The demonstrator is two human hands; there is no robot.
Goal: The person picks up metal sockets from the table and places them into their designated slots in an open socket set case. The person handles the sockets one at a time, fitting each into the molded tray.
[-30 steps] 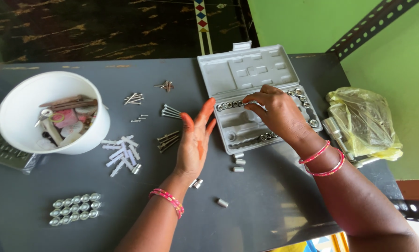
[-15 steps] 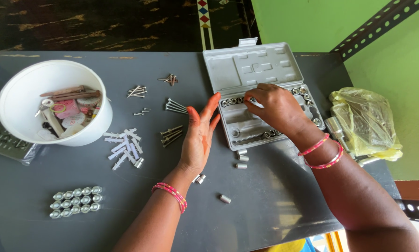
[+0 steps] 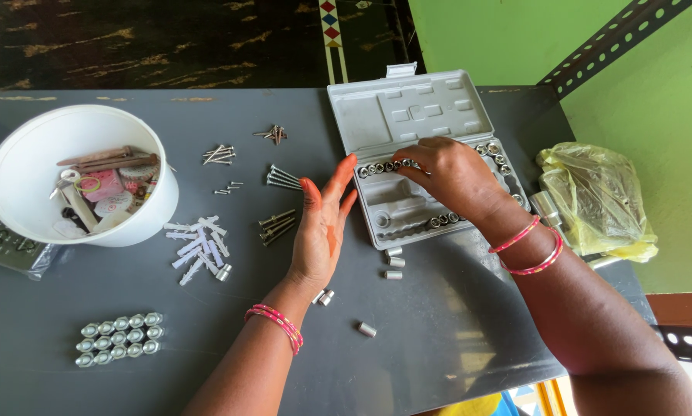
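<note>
A grey plastic socket case (image 3: 407,115) lies open on the dark grey table (image 3: 454,331), with rows of small metal sockets (image 3: 384,166) in its tray. My right hand (image 3: 450,173) rests over the tray, fingertips on the upper row of sockets; whether it pinches one is hidden. Flat on the table just left of the case lies my left hand (image 3: 323,227), fingers spread, holding nothing. Loose sockets (image 3: 393,263) lie below the case, and others (image 3: 324,296) by my left wrist.
A white bowl (image 3: 142,219) of odds and ends stands at left. Nails (image 3: 283,179), screws (image 3: 276,226), white wall plugs (image 3: 199,246) and a block of domed nuts (image 3: 121,334) are spread across the table. A yellow-green plastic bag (image 3: 600,200) sits at the right edge.
The view has shifted slightly. My right hand has slid a little left along the upper socket row. My left hand stays flat beside the case.
</note>
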